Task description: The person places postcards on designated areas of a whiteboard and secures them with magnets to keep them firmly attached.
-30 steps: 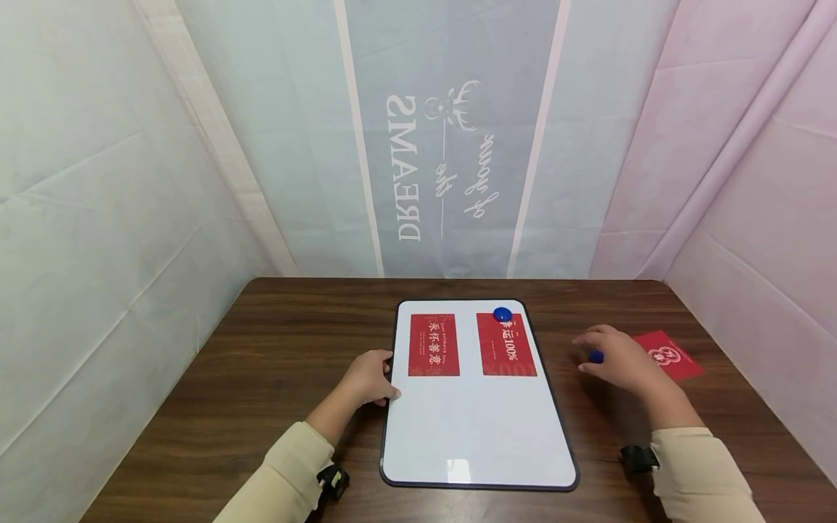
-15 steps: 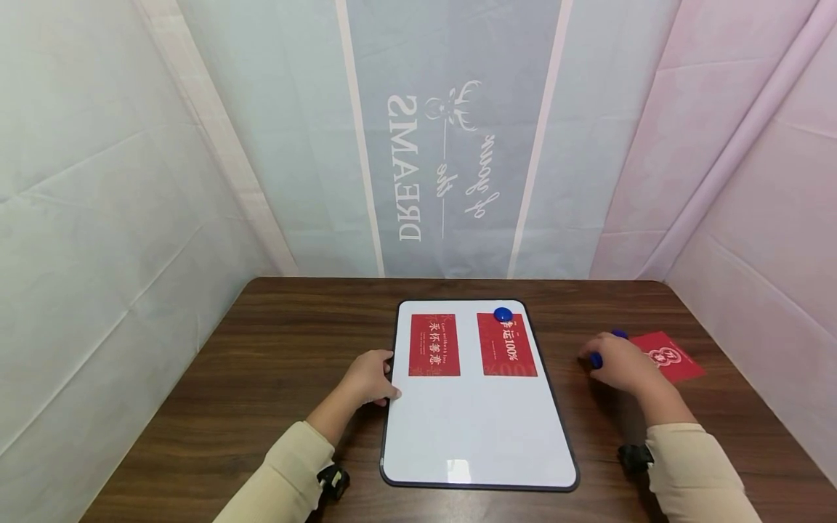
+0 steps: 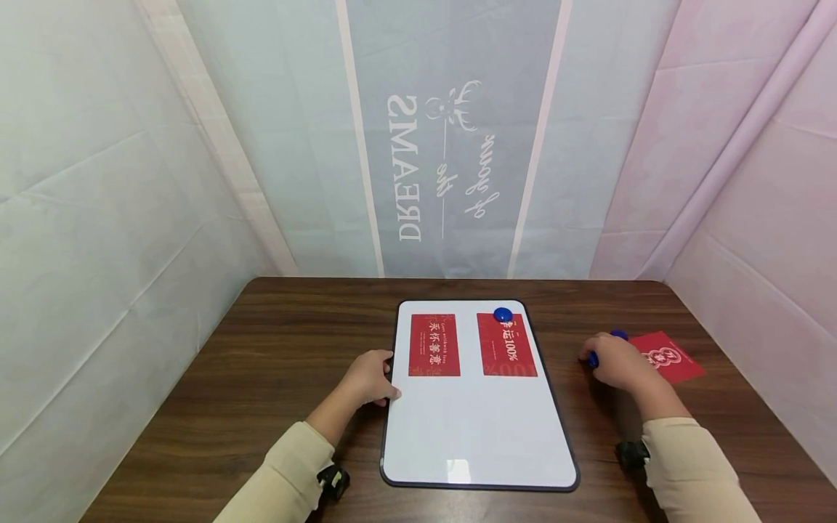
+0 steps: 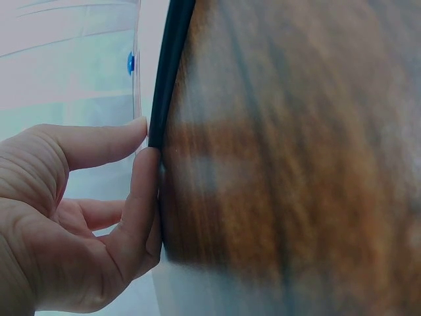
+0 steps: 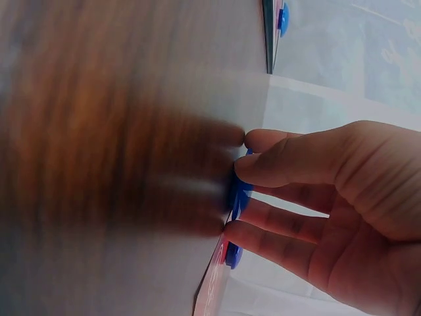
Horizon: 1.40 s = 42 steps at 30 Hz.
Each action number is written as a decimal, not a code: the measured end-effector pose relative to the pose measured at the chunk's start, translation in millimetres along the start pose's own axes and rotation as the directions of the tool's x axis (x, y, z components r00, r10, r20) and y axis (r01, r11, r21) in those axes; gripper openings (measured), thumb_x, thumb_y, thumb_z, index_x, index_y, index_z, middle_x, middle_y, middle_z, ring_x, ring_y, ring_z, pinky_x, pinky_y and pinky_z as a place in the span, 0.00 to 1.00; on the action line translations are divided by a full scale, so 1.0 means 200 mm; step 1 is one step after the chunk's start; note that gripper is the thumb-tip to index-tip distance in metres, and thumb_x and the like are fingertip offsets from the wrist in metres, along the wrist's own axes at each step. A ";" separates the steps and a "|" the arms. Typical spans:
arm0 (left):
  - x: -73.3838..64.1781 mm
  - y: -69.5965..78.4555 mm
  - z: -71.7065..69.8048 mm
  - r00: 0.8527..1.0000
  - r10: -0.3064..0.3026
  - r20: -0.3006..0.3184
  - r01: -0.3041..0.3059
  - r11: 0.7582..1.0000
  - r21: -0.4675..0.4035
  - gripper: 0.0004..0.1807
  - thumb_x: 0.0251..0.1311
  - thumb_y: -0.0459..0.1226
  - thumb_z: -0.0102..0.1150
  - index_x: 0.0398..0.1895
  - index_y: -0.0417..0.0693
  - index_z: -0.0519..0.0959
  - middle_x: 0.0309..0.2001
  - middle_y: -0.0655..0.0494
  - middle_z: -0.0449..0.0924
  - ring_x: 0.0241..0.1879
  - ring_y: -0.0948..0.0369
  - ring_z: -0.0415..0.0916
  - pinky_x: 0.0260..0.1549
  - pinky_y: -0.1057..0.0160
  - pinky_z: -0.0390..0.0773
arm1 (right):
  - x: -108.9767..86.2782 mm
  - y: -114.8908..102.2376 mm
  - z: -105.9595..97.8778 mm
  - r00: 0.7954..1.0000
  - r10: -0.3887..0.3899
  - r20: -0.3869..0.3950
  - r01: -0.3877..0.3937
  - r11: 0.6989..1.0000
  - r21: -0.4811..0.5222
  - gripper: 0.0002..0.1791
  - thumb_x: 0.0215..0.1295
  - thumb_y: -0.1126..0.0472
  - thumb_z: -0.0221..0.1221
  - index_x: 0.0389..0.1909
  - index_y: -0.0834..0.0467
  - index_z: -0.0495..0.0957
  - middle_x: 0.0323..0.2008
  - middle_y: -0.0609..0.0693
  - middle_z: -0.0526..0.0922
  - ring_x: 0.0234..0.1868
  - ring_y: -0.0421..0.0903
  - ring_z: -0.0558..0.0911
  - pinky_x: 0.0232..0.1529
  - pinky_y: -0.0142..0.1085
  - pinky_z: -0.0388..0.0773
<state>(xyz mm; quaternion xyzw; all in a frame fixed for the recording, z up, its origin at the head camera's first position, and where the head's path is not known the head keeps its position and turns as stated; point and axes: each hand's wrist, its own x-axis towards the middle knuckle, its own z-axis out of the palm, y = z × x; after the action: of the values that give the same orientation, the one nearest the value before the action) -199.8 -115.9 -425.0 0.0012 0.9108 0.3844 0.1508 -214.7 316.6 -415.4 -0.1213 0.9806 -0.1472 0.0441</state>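
My left hand [image 3: 368, 379] holds the left edge of a white magnetic whiteboard [image 3: 477, 428], thumb at the rim and fingers along its dark frame [image 4: 168, 72]. My right hand [image 3: 617, 361] is low over the table to the right of the board. Its thumb and fingers pinch a round blue magnet [image 5: 239, 191], partly hidden by them in the head view. A second blue magnet [image 3: 619, 334] shows just beyond that hand, by the corner of a loose red card [image 3: 676, 359]. On the board lie two red printed cards, a left card [image 3: 434, 349] and a right card [image 3: 506, 349].
A blue magnet [image 3: 503, 314] sits at the top edge of the right card on the board. The dark wood table [image 3: 301, 327] extends on both sides of the whiteboard. Fabric curtains [image 3: 307, 145] stand behind the table and at both sides.
The right hand has lowered and its fingers have closed in on the blue magnet, which has shifted slightly left. The second magnet has come into sight behind it. The left hand and board stay still.
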 end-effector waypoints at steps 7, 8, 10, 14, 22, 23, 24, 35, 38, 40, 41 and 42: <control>0.00 -0.01 0.00 1.000 0.014 0.000 -0.014 1.000 -0.005 0.43 0.43 0.28 0.77 0.66 0.33 0.67 0.43 0.43 0.73 0.20 0.58 0.76 0.18 0.64 0.81 | 0.01 -0.03 0.00 1.000 -0.011 0.010 0.012 1.000 -0.019 0.13 0.48 0.72 0.69 0.37 0.61 0.82 0.35 0.58 0.79 0.38 0.60 0.79 0.42 0.62 0.79; 0.00 -0.01 0.00 1.000 0.014 0.000 -0.014 1.000 -0.005 0.43 0.43 0.28 0.77 0.66 0.33 0.67 0.43 0.43 0.73 0.20 0.58 0.76 0.18 0.65 0.81 | 0.01 -0.03 0.00 1.000 -0.013 0.010 0.013 1.000 -0.020 0.13 0.48 0.72 0.70 0.36 0.61 0.82 0.35 0.57 0.79 0.38 0.60 0.80 0.42 0.62 0.79; 0.01 -0.01 0.00 1.000 0.015 0.001 -0.015 1.000 -0.003 0.43 0.43 0.28 0.77 0.66 0.33 0.67 0.43 0.43 0.74 0.19 0.58 0.77 0.18 0.65 0.81 | 0.02 -0.04 0.00 1.000 -0.017 0.013 0.017 1.000 -0.025 0.13 0.48 0.71 0.70 0.36 0.61 0.82 0.34 0.57 0.80 0.38 0.60 0.80 0.42 0.61 0.79; 0.01 -0.01 0.00 1.000 0.015 0.004 -0.015 1.000 -0.005 0.43 0.43 0.28 0.77 0.66 0.33 0.67 0.43 0.44 0.73 0.19 0.59 0.77 0.18 0.65 0.81 | 0.02 -0.04 0.00 0.999 -0.027 0.022 0.027 0.999 -0.025 0.13 0.48 0.70 0.71 0.36 0.61 0.82 0.34 0.57 0.80 0.38 0.59 0.80 0.41 0.60 0.80; 0.00 -0.01 0.01 1.000 0.028 0.001 -0.028 0.999 -0.015 0.43 0.44 0.26 0.75 0.66 0.31 0.66 0.44 0.43 0.74 0.20 0.59 0.77 0.19 0.64 0.82 | 0.02 -0.07 -0.01 0.999 -0.047 0.029 0.047 0.999 -0.012 0.15 0.46 0.69 0.72 0.37 0.62 0.82 0.34 0.56 0.81 0.39 0.60 0.80 0.40 0.59 0.80; 0.00 -0.01 0.01 1.000 0.028 0.000 -0.028 1.000 -0.015 0.43 0.44 0.26 0.75 0.66 0.31 0.66 0.44 0.42 0.74 0.20 0.59 0.77 0.19 0.64 0.82 | 0.02 -0.08 -0.01 0.999 -0.045 0.030 0.046 0.999 -0.010 0.15 0.46 0.69 0.72 0.38 0.62 0.82 0.34 0.56 0.81 0.39 0.61 0.80 0.40 0.59 0.81; 0.00 -0.01 0.01 1.000 0.028 -0.001 -0.028 0.999 -0.015 0.43 0.44 0.26 0.75 0.66 0.31 0.66 0.44 0.43 0.74 0.20 0.59 0.77 0.19 0.64 0.82 | 0.02 -0.08 -0.01 0.999 -0.043 0.031 0.043 0.999 -0.010 0.16 0.46 0.69 0.72 0.38 0.61 0.82 0.35 0.56 0.81 0.40 0.61 0.80 0.40 0.59 0.81; 0.01 -0.01 0.00 1.000 0.019 0.001 -0.019 1.000 -0.003 0.43 0.44 0.27 0.76 0.66 0.32 0.66 0.42 0.44 0.73 0.19 0.59 0.77 0.19 0.65 0.82 | 0.04 -0.14 -0.01 0.999 -0.042 0.024 0.042 0.999 0.009 0.14 0.47 0.69 0.72 0.37 0.60 0.83 0.35 0.56 0.82 0.39 0.57 0.80 0.41 0.57 0.81; 0.01 -0.01 0.00 1.000 0.014 0.001 -0.014 1.000 -0.002 0.43 0.43 0.27 0.76 0.66 0.32 0.67 0.42 0.44 0.73 0.19 0.59 0.77 0.18 0.65 0.81 | 0.05 -0.15 -0.01 0.999 -0.044 0.020 0.044 0.999 0.011 0.14 0.48 0.70 0.71 0.37 0.60 0.83 0.35 0.56 0.82 0.39 0.57 0.80 0.41 0.57 0.81; 0.01 -0.01 0.00 1.000 0.012 0.001 -0.012 1.000 -0.002 0.43 0.43 0.27 0.76 0.66 0.32 0.67 0.42 0.45 0.73 0.19 0.59 0.77 0.18 0.65 0.81 | 0.06 -0.17 -0.02 0.999 -0.043 0.018 0.043 0.999 0.013 0.14 0.48 0.70 0.71 0.37 0.60 0.83 0.36 0.56 0.82 0.39 0.57 0.80 0.40 0.56 0.82; 0.01 -0.01 0.00 1.000 0.012 0.002 -0.012 1.000 -0.003 0.43 0.44 0.27 0.76 0.66 0.32 0.67 0.42 0.45 0.73 0.19 0.59 0.77 0.18 0.65 0.81 | 0.06 -0.17 -0.02 0.999 -0.043 0.019 0.042 0.999 0.017 0.14 0.48 0.69 0.72 0.38 0.60 0.83 0.36 0.56 0.81 0.39 0.57 0.80 0.40 0.56 0.82; 0.01 -0.01 0.00 1.000 0.014 0.001 -0.014 1.000 -0.004 0.43 0.44 0.27 0.76 0.66 0.32 0.66 0.42 0.45 0.73 0.19 0.59 0.77 0.18 0.65 0.82 | 0.06 -0.18 -0.02 0.999 -0.037 0.020 0.037 0.999 0.020 0.15 0.48 0.69 0.72 0.38 0.60 0.83 0.36 0.56 0.81 0.39 0.56 0.80 0.39 0.55 0.83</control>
<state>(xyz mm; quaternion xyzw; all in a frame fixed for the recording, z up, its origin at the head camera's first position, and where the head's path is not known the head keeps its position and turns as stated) -200.8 -116.8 -426.7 0.0078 0.9100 0.3871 0.1486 -219.1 281.9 -400.9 -0.1404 0.9763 -0.1562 0.0526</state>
